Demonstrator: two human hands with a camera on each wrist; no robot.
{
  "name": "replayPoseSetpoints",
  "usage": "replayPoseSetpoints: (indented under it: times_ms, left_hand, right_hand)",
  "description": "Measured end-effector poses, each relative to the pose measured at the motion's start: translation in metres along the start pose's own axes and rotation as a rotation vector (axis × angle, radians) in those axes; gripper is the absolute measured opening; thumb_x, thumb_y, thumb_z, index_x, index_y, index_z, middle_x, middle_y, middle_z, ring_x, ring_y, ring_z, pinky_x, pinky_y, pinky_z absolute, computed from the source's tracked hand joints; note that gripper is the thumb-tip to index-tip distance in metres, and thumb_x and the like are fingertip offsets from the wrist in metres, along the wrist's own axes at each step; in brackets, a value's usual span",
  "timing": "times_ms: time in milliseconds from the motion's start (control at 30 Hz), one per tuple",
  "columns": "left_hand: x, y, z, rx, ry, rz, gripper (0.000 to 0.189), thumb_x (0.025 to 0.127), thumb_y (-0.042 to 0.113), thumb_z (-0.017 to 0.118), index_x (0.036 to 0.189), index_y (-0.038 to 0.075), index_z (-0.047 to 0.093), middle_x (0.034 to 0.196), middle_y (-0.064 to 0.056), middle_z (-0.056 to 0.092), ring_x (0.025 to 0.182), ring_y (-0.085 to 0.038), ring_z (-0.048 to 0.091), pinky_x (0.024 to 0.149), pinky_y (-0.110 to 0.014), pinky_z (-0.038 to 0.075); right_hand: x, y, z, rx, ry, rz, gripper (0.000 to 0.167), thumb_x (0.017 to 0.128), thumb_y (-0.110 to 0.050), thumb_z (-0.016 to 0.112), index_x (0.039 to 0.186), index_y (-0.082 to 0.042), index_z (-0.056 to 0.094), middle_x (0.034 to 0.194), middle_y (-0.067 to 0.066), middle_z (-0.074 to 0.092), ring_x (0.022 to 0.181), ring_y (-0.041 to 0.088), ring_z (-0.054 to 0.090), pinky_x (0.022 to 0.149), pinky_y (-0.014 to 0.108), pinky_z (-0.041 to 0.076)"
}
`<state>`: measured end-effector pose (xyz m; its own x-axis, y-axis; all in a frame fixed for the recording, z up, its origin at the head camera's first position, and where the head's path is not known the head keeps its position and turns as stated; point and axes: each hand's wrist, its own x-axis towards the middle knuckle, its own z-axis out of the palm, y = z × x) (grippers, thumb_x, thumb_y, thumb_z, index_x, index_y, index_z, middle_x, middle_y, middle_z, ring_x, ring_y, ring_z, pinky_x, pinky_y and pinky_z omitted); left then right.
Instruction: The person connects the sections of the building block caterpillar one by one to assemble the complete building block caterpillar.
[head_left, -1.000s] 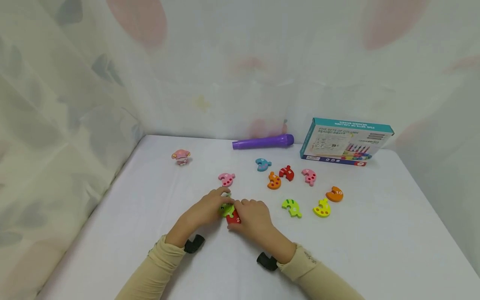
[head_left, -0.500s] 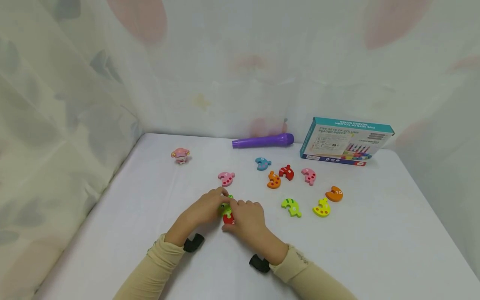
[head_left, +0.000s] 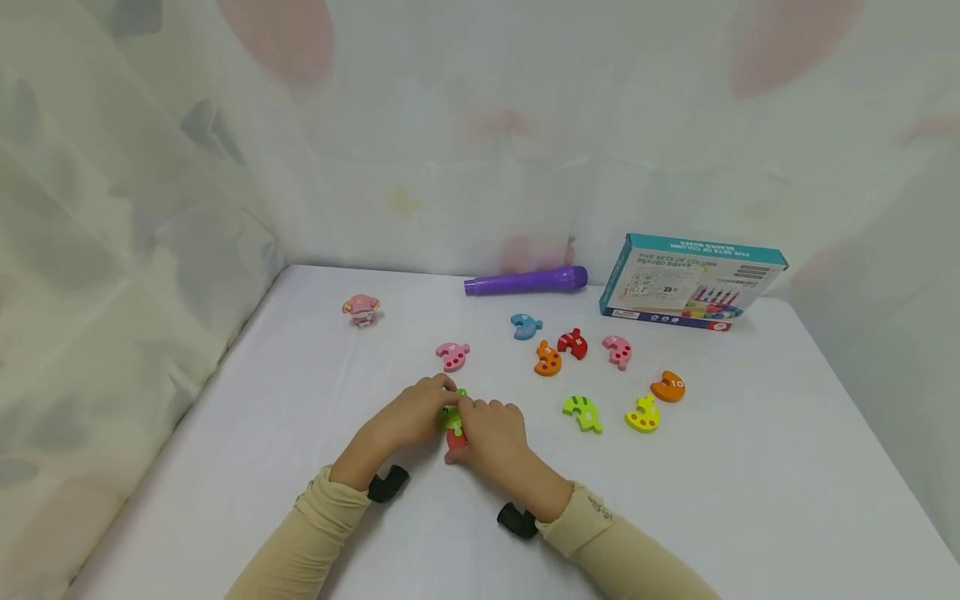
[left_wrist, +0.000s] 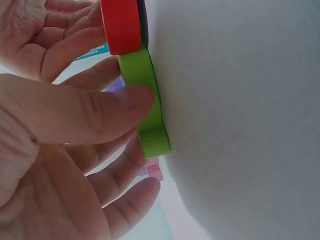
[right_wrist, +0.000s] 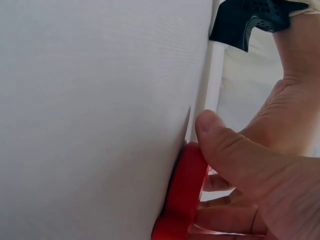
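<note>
Near the middle of the white table, my left hand [head_left: 408,414] pinches a green puzzle piece [head_left: 452,414] with a dark eye on it. In the left wrist view the thumb presses along the edge of this green piece [left_wrist: 142,85]. My right hand [head_left: 497,435] holds a red puzzle piece [head_left: 456,439] between thumb and fingers, its far side hidden by the hand. The two pieces touch, and the green one's rounded tab sits in the red one. Low over the tabletop, the red piece [right_wrist: 185,185] shows its edge in the right wrist view.
Several coloured puzzle pieces lie behind and to the right, among them a pink one [head_left: 453,357], a striped green one [head_left: 583,413] and a yellow one [head_left: 643,414]. Farther back are a pink figurine [head_left: 362,309], a purple toy microphone [head_left: 525,282] and a cardboard box [head_left: 690,283].
My right hand has shifted a little left with the red piece, most of it in the first half second. The left hand stays almost still on the green piece.
</note>
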<state>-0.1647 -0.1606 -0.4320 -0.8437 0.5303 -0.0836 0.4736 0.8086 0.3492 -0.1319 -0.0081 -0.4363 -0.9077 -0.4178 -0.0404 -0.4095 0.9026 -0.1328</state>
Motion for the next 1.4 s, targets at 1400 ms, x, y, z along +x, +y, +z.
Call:
replayPoseSetpoints:
  times_ms: [1400]
  left_hand:
    - [-0.001, -0.002, 0.002, -0.062, 0.005, 0.035, 0.046, 0.076, -0.006, 0.068, 0.113, 0.022, 0.068, 0.108, -0.005, 0.054, 0.099, -0.021, 0.051, 0.082, -0.033, 0.048]
  right_hand:
    - [0.041, 0.129, -0.037, -0.139, -0.092, 0.054, 0.024, 0.089, -0.006, 0.057, 0.11, -0.015, 0.063, 0.117, 0.005, 0.058, 0.103, 0.03, 0.05, 0.088, 0.05, 0.041]
